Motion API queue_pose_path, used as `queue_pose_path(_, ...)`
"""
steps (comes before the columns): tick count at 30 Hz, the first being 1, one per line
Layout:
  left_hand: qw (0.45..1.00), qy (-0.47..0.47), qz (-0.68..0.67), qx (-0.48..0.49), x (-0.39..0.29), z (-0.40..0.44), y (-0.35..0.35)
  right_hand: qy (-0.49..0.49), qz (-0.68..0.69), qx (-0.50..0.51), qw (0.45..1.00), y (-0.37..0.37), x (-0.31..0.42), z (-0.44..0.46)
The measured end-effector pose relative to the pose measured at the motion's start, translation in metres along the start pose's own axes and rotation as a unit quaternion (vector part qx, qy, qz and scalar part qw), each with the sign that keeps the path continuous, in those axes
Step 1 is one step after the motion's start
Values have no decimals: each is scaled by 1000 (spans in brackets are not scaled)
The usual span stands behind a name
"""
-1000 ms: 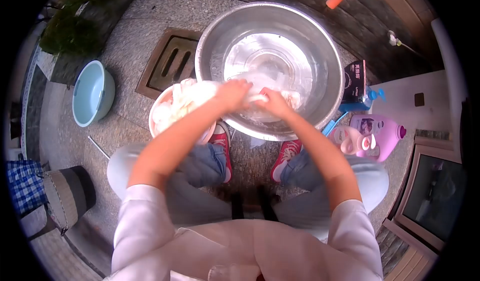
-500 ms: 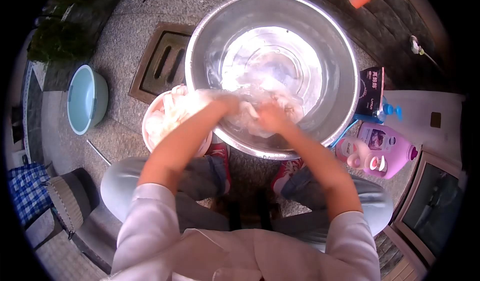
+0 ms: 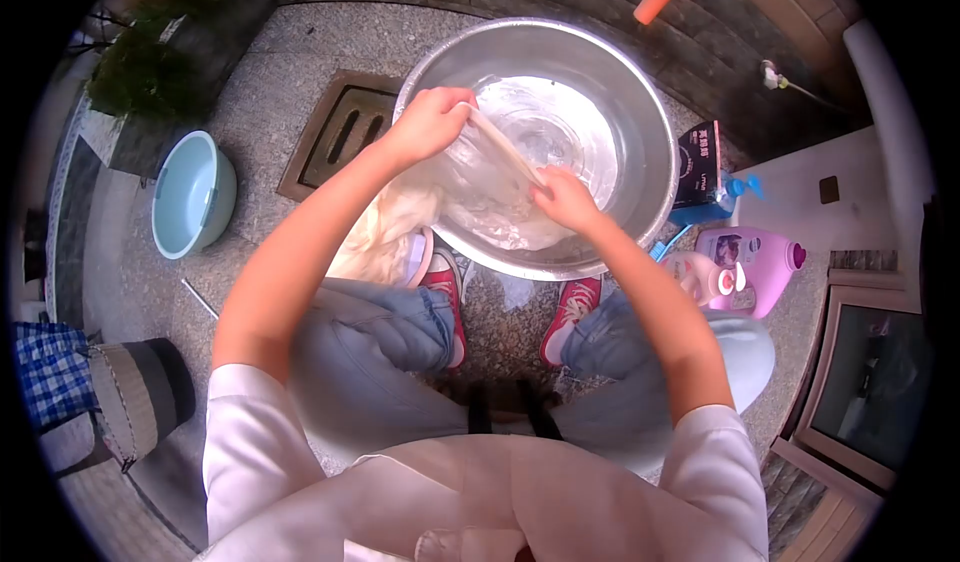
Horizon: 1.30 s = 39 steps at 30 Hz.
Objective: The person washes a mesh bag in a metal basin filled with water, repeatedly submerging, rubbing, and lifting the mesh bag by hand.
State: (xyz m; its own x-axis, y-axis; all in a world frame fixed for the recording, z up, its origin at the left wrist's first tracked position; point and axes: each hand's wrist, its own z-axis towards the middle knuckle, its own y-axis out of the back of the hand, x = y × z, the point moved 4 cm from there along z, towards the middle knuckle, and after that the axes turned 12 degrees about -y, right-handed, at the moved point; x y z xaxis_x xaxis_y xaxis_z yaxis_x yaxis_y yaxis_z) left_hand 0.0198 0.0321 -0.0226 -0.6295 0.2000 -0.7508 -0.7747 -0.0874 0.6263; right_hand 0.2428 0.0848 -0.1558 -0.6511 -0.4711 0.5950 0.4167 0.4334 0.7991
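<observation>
A pale, sheer wet cloth (image 3: 480,187) is stretched between my hands over the large metal basin (image 3: 650,177). My left hand (image 3: 432,122) is closed on one end of its edge, at the basin's left rim. Near the basin's middle front, my right hand (image 3: 567,200) grips the same edge. The lower part of the cloth hangs into the basin, where water shows. Cream cloth (image 3: 385,237) lies in a pink tub (image 3: 425,257) at the basin's front left, partly behind my left forearm.
A light blue basin (image 3: 195,197) stands at the left, near a floor drain (image 3: 345,132). Right of the metal basin are a black package (image 3: 698,162), a blue pump bottle (image 3: 725,202) and a pink-purple jug (image 3: 755,262). A checked cloth (image 3: 52,372) lies at far left.
My hands have moved apart and the left one has risen up and left. The bunched cloth is now spread between them.
</observation>
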Motion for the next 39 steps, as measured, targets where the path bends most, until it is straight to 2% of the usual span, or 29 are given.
queue_pose_path(1, 999, -29, -6, -16, -18, -5, 9, 6, -59, -50, 997, -3, -6, 0)
queue_pose_path(2, 1000, -28, -7, -8, -33, -9, 19, -99, 38, -1, 994, -8, -22, 4)
queue_pose_path(3, 999, -32, -4, -10, -36, -14, 24, -96, 38, -4, 995, -1, -15, 2)
queue_pose_path(5, 997, -60, 33, -46, -39, -24, 42, -157, 284, -23, 946, 16, -8, -3)
queue_pose_path(6, 996, -30, 64, -45, -37, -28, 54, -153, 283, -27, 946, 28, -5, -3)
queue_pose_path(8, 986, -19, 163, -41, -26, -38, 76, -97, 244, -115, 958, 70, 4, -2)
queue_pose_path(9, 974, -15, 224, -38, -21, -43, 83, -93, 241, -120, 959, 93, 15, -5)
queue_pose_path(11, 963, -11, 267, -31, -27, -51, 88, -13, 20, -138, 990, 144, 54, -16)
queue_pose_path(13, 949, -7, 313, -26, -30, -54, 95, -17, -99, -106, 989, 185, 80, -17)
queue_pose_path(14, 945, -24, 326, -31, -30, -52, 98, 10, -153, -138, 978, 204, 85, -16)
queue_pose_path(15, 940, -42, 338, -36, -33, -50, 102, 29, -151, -152, 976, 224, 95, -19)
queue_pose_path(17, 933, -35, 356, -41, -45, -48, 106, 54, -244, -177, 952, 258, 126, -30)
queue_pose_path(19, 926, -26, 373, -45, -57, -44, 111, 98, -254, -195, 942, 288, 151, -38)
queue_pose_path(21, 916, -61, 381, -108, -70, -41, 122, 119, -291, -229, 921, 313, 166, -40)
queue_pose_path(23, 912, -52, 386, -128, -75, -41, 128, 87, -280, -232, 927, 328, 172, -43)
queue_pose_path(24, 920, -43, 368, -129, -73, -42, 129, 88, -281, -232, 927, 326, 171, -42)
queue_pose_path(26, 927, -30, 350, -130, -67, -42, 126, -21, -222, -247, 943, 318, 153, -36)
queue_pose_path(27, 946, 21, 302, -112, -60, -41, 121, -19, -221, -244, 944, 308, 144, -29)
queue_pose_path(28, 961, 74, 252, -93, -49, -42, 114, -27, -77, -207, 975, 294, 130, -20)
queue_pose_path(29, 961, 79, 250, -87, -40, -43, 108, -38, 68, -164, 983, 276, 115, -14)
queue_pose_path(30, 963, 121, 241, -19, -22, -41, 97, -36, 156, -139, 977, 254, 105, -11)
queue_pose_path(31, 958, 162, 230, 48, -5, -42, 84, -85, 179, -89, 976, 231, 82, 1)
queue_pose_path(32, 926, 196, 312, 82, 6, -42, 70, -153, 194, -66, 967, 205, 61, 6)
queue_pose_path(33, 906, 262, 299, 148, 9, -44, 57, -217, 209, -43, 953, 177, 46, 12)
queue_pose_path(35, 845, 253, 400, 250, 2, -46, 20, -217, 302, 0, 928, 121, 30, 20)
queue_pose_path(37, 905, 107, 317, 263, 7, -42, -28, -198, 260, 97, 940, 92, 57, 6)
queue_pose_path(38, 948, 20, 258, 184, 11, -39, -52, -201, 262, 99, 939, 82, 63, 4)
queue_pose_path(39, 974, -66, 194, 101, 14, -37, -71, -139, 283, 169, 934, 68, 74, 2)
